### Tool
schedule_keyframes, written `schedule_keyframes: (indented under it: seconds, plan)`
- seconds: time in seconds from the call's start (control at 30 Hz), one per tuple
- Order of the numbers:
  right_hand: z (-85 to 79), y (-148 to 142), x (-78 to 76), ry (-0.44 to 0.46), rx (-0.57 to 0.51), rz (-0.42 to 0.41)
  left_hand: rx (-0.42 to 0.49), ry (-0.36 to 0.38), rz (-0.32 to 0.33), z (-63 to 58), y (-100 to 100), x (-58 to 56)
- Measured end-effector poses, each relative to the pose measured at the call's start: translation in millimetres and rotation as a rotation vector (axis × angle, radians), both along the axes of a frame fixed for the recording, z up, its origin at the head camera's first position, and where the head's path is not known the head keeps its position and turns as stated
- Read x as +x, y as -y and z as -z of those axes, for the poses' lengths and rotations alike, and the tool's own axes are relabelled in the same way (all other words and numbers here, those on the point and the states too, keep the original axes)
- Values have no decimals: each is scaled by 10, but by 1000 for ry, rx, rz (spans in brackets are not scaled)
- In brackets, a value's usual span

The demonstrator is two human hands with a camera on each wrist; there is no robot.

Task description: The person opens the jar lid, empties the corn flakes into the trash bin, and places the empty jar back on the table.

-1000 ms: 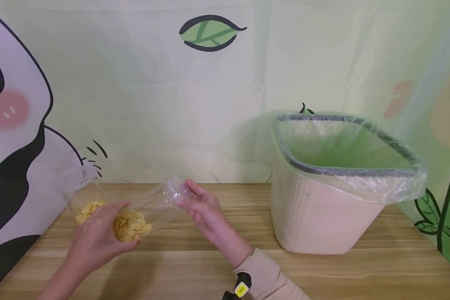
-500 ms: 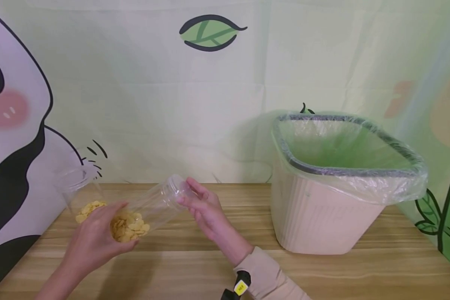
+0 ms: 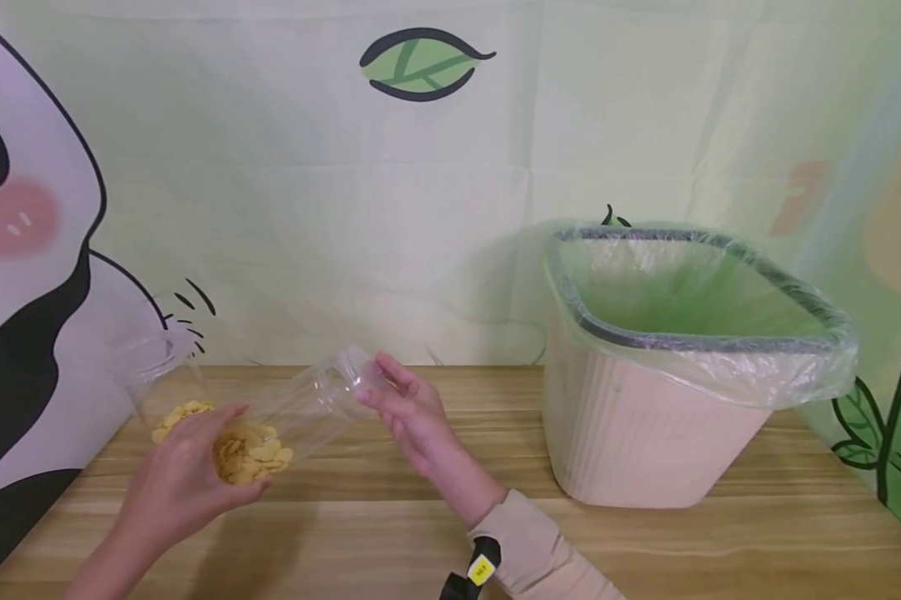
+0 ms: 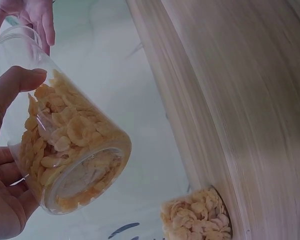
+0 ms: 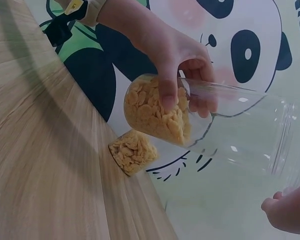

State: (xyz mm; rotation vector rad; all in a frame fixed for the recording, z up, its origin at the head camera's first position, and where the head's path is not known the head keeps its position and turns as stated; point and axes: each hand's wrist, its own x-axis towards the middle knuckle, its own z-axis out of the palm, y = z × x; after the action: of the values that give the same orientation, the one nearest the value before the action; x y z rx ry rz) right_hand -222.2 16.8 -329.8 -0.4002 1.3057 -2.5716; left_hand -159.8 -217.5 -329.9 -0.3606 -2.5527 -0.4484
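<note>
In the head view my left hand (image 3: 183, 479) grips the lower part of a clear plastic jar (image 3: 300, 417), tilted with its top up to the right. Yellow corn flakes (image 4: 70, 130) fill the jar's bottom end. My right hand (image 3: 420, 425) holds a clear lid (image 3: 356, 371) at the jar's upper end between thumb and fingers. Its transparency hides whether lid and rim still touch. Behind my left hand a second clear jar (image 3: 157, 375) stands on the table, with corn flakes (image 5: 133, 152) in its bottom.
A pale ribbed waste bin (image 3: 645, 433), lined with a clear bag over its dark rim, stands at the right of the wooden table (image 3: 390, 542). Behind rises a light green cloth backdrop (image 3: 307, 208) printed with a panda and leaves.
My left hand and the tilted jar have shifted slightly left. My right hand and the lid have moved very little, so the two hands are a bit farther apart.
</note>
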Motion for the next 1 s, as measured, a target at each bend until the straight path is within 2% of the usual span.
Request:
schedule_keyframes:
  seconds: [0.23,0.4,1.0]
  plan:
    - [41,12,-33,12,18,24,-4,12,-17,-8,47,11]
    - [79,14,-49,15,31,39,-4,-9,-13,-10,82,27]
    - [338,93,-118,-28,149,131,1,-10,-32,6,170,50]
